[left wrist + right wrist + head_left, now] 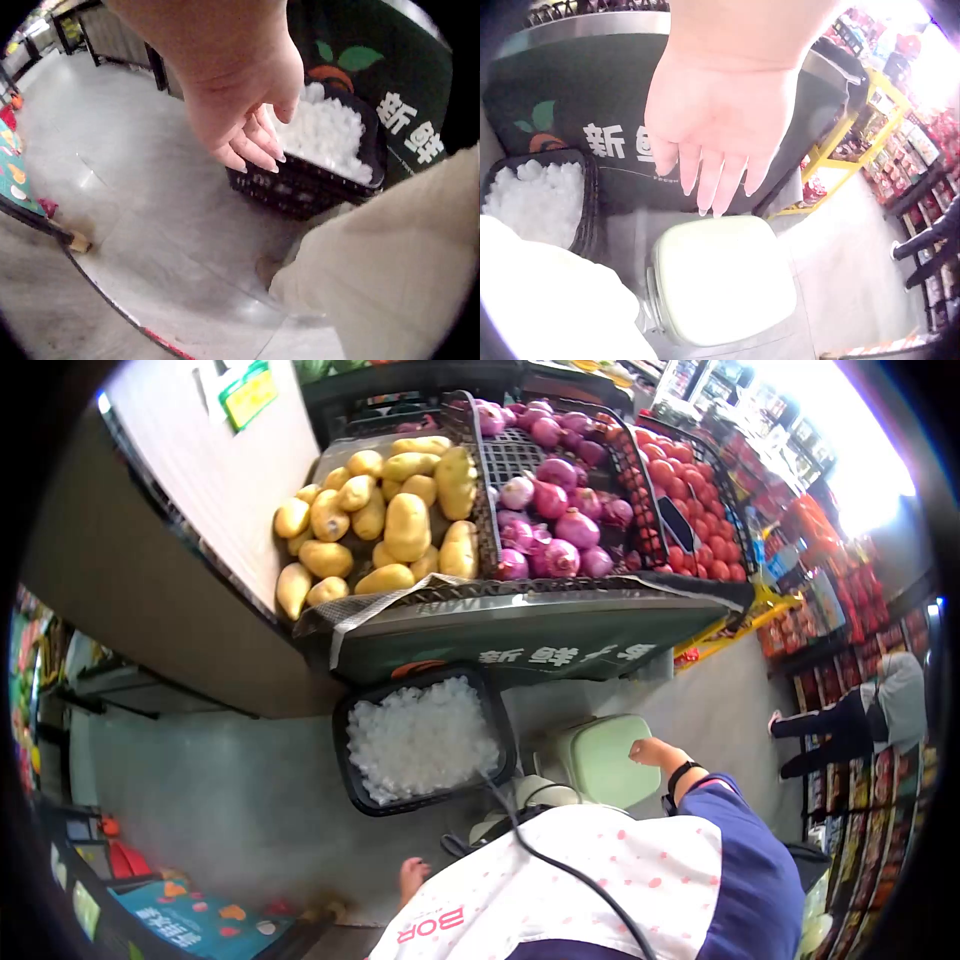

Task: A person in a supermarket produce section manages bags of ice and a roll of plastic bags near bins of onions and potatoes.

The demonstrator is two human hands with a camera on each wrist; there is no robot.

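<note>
My right hand [650,752] hangs over a pale green bin with a rounded square lid [615,760]. In the right wrist view the right hand [716,139] has straight, slightly spread fingers and holds nothing; its fingertips overlap the far edge of the green lid [727,277]. My left hand [412,878] is low beside the white patterned apron [600,860]. Seen from the left wrist, the left hand [247,105] hangs with loosely bent fingers, nothing in them. Behind it stands a black crate [300,187] full of white lumpy pieces [326,135].
A produce stand ahead carries potatoes [407,525], purple onions [575,530] and red tomatoes [690,490] in black crates. A dark phone-like object [676,525] lies on the tomatoes. At right, a person [880,715] stands by shelves. A black cord [575,875] crosses the apron.
</note>
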